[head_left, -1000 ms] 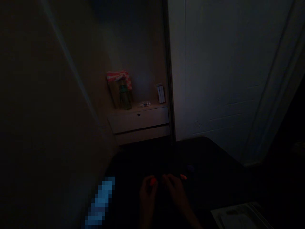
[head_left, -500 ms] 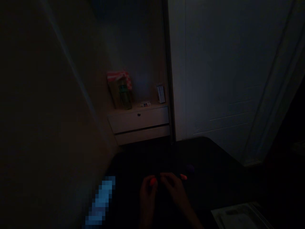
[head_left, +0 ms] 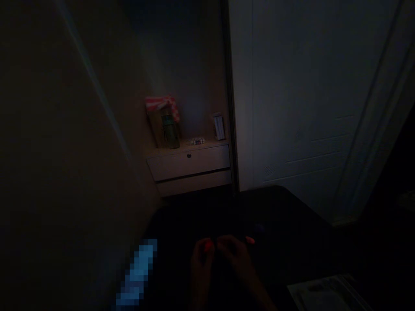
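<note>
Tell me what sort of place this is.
Probably a dim room in a home, perhaps a bedroom or study: there are pale drawers, a bottle standing on the shelf above them, and a dark table in front.

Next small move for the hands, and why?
Probably ease the right hand slightly toward the red piece and steady its near side. The left hand has that piece in its fingers, and the right fingertips are only a small gap away. It's too dim to tell whether the right fingers hold anything, so I'd go gently.
</note>
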The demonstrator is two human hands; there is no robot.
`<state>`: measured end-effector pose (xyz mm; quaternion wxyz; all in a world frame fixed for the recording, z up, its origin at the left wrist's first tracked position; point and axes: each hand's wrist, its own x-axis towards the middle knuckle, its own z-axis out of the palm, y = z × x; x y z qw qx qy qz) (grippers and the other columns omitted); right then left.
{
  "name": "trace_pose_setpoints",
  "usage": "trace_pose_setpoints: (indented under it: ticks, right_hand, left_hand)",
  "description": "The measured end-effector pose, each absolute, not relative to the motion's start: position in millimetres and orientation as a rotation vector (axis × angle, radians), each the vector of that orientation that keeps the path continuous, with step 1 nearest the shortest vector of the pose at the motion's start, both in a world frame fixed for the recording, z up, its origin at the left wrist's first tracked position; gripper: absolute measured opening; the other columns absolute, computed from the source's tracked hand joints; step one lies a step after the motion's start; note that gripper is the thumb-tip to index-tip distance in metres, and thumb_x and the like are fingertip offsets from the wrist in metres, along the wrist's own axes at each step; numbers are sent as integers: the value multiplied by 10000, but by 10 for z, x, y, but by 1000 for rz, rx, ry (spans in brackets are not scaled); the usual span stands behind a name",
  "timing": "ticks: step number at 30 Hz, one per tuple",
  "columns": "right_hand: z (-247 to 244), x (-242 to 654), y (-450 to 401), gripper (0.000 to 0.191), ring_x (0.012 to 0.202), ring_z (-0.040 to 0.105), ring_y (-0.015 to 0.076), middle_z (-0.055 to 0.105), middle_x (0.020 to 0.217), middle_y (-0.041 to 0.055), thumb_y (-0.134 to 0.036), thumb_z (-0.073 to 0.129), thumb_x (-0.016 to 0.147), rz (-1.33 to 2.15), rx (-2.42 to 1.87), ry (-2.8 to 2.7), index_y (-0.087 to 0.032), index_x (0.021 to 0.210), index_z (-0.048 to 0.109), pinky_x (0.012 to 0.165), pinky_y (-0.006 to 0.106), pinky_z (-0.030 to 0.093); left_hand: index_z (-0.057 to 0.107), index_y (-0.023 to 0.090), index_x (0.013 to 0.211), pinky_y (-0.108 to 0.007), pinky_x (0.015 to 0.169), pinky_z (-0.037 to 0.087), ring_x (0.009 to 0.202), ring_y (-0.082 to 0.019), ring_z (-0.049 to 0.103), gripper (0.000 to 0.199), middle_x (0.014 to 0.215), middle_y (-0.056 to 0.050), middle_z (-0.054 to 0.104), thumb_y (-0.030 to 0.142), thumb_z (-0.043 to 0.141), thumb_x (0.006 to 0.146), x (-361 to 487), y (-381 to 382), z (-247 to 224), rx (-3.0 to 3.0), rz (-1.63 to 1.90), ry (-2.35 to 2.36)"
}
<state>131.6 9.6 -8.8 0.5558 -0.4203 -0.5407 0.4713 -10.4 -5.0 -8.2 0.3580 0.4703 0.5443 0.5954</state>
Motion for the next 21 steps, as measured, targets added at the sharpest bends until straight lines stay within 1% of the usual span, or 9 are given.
trace_pose_setpoints:
  ticks: [5,9,14,17,21]
  right_hand:
    - [-23,1325,53,353,948,714,279,792,947,63,-533,710,847,1111,-1005,-1304,-209,973,774,857,358,534]
    - [48,1316,8,328,889,702,249,777,892,38,-517,652,897,1094,-1010,-1365,-210,902,767,823,324,518]
    - [46,1299,9,301,829,689,224,749,827,21,-472,627,923,1108,-996,-1409,-201,854,737,766,295,506]
    - [4,1300,35,290,874,695,234,756,875,28,-477,631,922,1116,-1004,-1393,-207,890,734,798,305,514]
    - [-35,1305,48,285,1006,697,265,773,1011,51,-485,644,907,1094,-991,-1346,-230,977,749,911,343,514]
  left_hand:
    - [725,198,996,-375,874,547,982,-270,689,525,1028,-93,740,626,765,696,-107,-48,-92,1199,1535,1415]
    - [725,194,1000,-380,882,543,980,-273,688,541,1033,-99,737,631,767,683,-105,-50,-86,1183,1538,1420]
    - [707,197,1041,-391,930,523,1022,-273,677,489,1072,-97,727,584,737,745,-121,-48,-122,1226,1506,1421]
    - [694,192,1051,-397,930,523,1028,-273,669,490,1079,-100,719,590,712,766,-122,-41,-149,1236,1510,1428]
    - [681,192,1068,-387,905,533,1016,-265,667,491,1087,-101,712,591,695,784,-119,-32,-176,1229,1503,1410]
